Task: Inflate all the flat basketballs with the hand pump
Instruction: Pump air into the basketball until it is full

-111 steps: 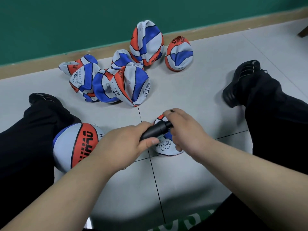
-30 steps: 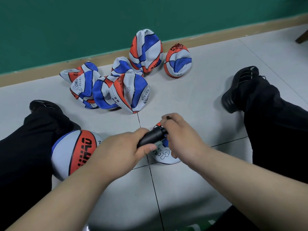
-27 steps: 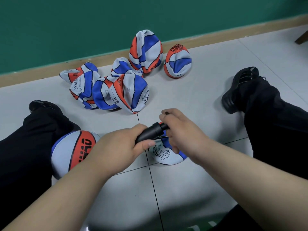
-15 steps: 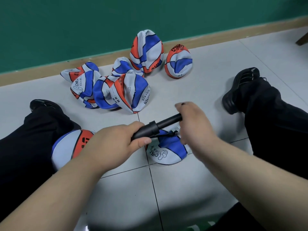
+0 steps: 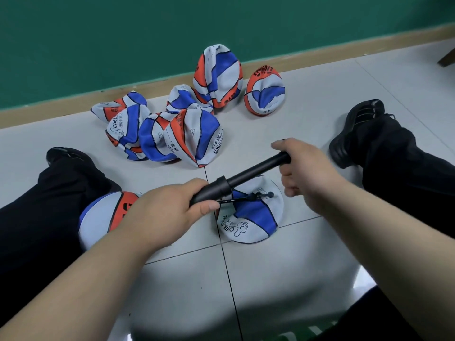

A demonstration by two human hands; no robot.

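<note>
My left hand (image 5: pixel 167 207) grips the barrel of a black hand pump (image 5: pixel 236 180). My right hand (image 5: pixel 305 168) grips the pump's handle, which is pulled far out from the barrel. A thin black hose with a needle (image 5: pixel 253 196) runs from the pump onto a flat white, blue and orange basketball (image 5: pixel 251 217) lying on the floor below the pump. An inflated basketball (image 5: pixel 103 215) rests against my left leg. Several flat basketballs (image 5: pixel 187 134) lie in a pile further back.
My legs in black trousers and black shoes (image 5: pixel 357 129) lie spread to either side on the grey tiled floor (image 5: pixel 187 286). A green wall with a wooden skirting board (image 5: pixel 320 49) stands behind the pile. A dark furniture leg (image 5: pixel 446 59) shows at the far right edge.
My right hand has pulled the pump handle out to the upper right, lengthening the pump. The flat ball under it is more exposed. My left hand stayed on the barrel.
</note>
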